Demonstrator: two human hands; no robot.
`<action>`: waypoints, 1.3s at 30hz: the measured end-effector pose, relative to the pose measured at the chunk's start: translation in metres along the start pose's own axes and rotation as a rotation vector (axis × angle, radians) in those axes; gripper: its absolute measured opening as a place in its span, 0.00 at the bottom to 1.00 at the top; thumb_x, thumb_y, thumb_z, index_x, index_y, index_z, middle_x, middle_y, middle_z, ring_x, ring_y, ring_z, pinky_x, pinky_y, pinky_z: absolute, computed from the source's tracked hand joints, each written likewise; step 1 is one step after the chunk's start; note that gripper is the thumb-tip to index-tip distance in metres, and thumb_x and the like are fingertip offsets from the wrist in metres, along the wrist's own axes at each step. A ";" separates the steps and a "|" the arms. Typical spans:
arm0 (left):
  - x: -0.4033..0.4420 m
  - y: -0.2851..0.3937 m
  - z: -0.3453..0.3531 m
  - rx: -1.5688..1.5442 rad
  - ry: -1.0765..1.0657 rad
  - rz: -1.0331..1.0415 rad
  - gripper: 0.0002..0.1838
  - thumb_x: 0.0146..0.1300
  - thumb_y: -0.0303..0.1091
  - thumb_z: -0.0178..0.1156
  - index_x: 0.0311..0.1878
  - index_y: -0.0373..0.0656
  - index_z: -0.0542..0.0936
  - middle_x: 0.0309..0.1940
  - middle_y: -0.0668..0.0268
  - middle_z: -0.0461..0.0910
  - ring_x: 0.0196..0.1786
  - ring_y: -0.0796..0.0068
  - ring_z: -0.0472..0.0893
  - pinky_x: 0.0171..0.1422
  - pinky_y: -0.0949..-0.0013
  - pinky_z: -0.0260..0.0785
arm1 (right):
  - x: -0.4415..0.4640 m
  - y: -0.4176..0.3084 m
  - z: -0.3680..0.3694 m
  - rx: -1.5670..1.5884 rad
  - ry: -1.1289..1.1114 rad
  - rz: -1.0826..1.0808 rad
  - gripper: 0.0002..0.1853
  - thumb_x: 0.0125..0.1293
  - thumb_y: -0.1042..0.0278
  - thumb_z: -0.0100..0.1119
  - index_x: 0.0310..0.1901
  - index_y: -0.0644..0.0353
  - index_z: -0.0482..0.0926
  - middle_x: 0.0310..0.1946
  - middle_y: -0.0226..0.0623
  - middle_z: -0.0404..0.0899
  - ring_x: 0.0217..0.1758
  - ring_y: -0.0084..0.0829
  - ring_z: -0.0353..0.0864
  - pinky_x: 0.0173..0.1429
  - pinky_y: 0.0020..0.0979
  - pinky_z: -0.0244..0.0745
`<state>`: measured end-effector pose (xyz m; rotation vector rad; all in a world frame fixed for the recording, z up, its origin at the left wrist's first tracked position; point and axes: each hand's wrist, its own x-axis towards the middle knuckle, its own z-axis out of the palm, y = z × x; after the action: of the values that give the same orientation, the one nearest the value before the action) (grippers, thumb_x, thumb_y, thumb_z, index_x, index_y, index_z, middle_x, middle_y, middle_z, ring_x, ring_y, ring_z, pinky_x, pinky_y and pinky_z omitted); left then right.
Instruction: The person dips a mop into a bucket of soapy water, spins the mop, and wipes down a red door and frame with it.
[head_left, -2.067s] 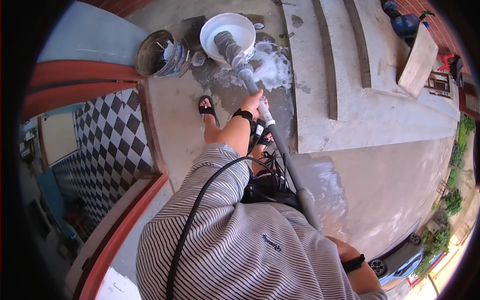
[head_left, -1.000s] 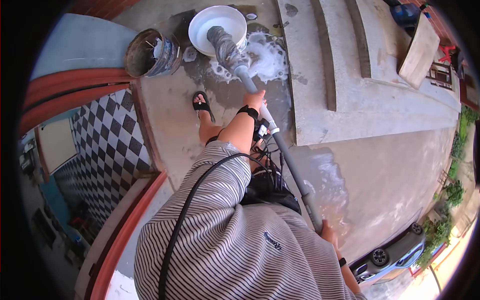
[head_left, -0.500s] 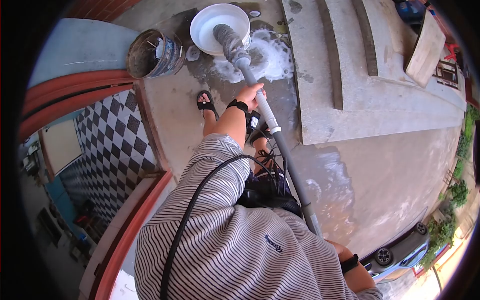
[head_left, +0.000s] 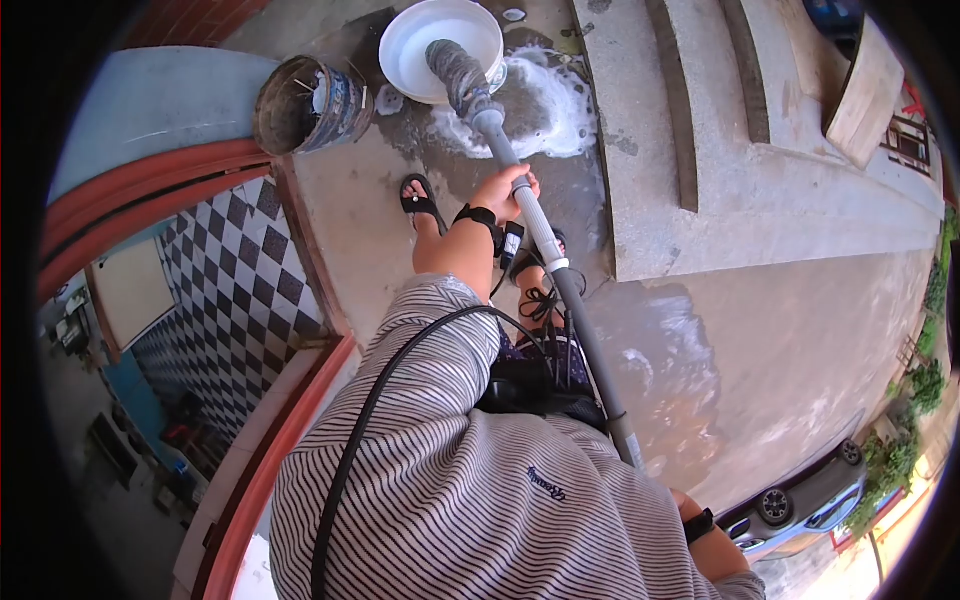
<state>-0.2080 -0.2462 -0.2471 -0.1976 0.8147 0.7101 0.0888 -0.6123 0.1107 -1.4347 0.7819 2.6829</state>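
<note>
The floor (head_left: 345, 215) is hard and has wet patches. A white bucket (head_left: 425, 96) stands on it, with white foam (head_left: 572, 122) beside it. A dirty bucket (head_left: 343, 112) and black sandals (head_left: 420, 205) are on it too.

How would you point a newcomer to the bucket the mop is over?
Start at the concrete steps and move left in the picture to the patch of white foam. At its upper left stands a white bucket. Its pale rim and the twisted grey mop head reaching over it set it apart from the grimy, stained bucket on its left.
</note>
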 end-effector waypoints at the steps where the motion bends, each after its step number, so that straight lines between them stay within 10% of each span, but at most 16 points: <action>1: 0.000 0.000 -0.001 0.001 0.002 0.002 0.10 0.58 0.31 0.58 0.33 0.38 0.68 0.22 0.61 0.71 0.27 0.66 0.73 0.37 0.64 0.68 | 0.000 -0.003 0.003 0.002 -0.007 -0.003 0.34 0.50 0.67 0.68 0.59 0.68 0.66 0.54 0.40 0.72 0.54 0.30 0.72 0.57 0.32 0.69; 10: -0.004 -0.009 0.007 0.149 0.280 0.044 0.11 0.60 0.33 0.59 0.42 0.41 0.68 0.30 0.62 0.72 0.31 0.69 0.74 0.36 0.64 0.71 | 0.009 -0.025 0.012 -0.195 -0.050 -0.171 0.26 0.52 0.66 0.67 0.51 0.69 0.73 0.46 0.36 0.76 0.46 0.27 0.75 0.51 0.28 0.71; 15: -0.022 0.000 0.017 0.720 0.383 -0.177 0.26 0.51 0.59 0.63 0.47 0.54 0.71 0.36 0.73 0.71 0.40 0.74 0.73 0.45 0.67 0.68 | 0.032 -0.020 -0.015 -0.438 0.338 -0.041 0.16 0.53 0.65 0.66 0.40 0.68 0.79 0.32 0.30 0.79 0.33 0.21 0.75 0.43 0.26 0.71; 19: -0.016 0.036 -0.004 1.063 0.439 -0.173 0.30 0.48 0.62 0.64 0.45 0.49 0.76 0.42 0.72 0.73 0.43 0.76 0.73 0.46 0.67 0.68 | 0.036 -0.034 -0.001 -0.530 0.465 -0.077 0.14 0.53 0.65 0.66 0.37 0.65 0.79 0.29 0.28 0.78 0.31 0.19 0.74 0.41 0.25 0.70; 22: -0.009 0.086 -0.021 1.179 0.592 0.093 0.24 0.47 0.49 0.70 0.41 0.40 0.78 0.32 0.67 0.78 0.30 0.77 0.75 0.30 0.74 0.68 | 0.058 -0.015 -0.045 -0.542 0.404 -0.086 0.11 0.52 0.66 0.66 0.34 0.62 0.78 0.26 0.26 0.77 0.31 0.19 0.74 0.40 0.24 0.69; 28: 0.037 0.156 -0.021 1.611 0.716 0.505 0.18 0.46 0.44 0.69 0.37 0.42 0.82 0.31 0.62 0.82 0.33 0.68 0.80 0.42 0.66 0.71 | 0.063 -0.019 -0.028 -0.501 0.496 -0.122 0.11 0.51 0.68 0.67 0.30 0.62 0.75 0.22 0.29 0.76 0.25 0.21 0.75 0.33 0.25 0.71; 39: 0.094 0.152 -0.036 1.775 0.897 0.505 0.13 0.48 0.44 0.65 0.32 0.46 0.84 0.32 0.57 0.82 0.37 0.58 0.81 0.44 0.61 0.73 | 0.077 -0.001 -0.003 -0.549 0.563 -0.095 0.10 0.53 0.67 0.65 0.30 0.63 0.75 0.22 0.31 0.77 0.25 0.22 0.76 0.33 0.27 0.73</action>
<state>-0.2838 -0.0998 -0.3245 1.4304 2.0983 0.0874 0.0460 -0.6299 0.0487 -2.3243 -0.0688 2.5408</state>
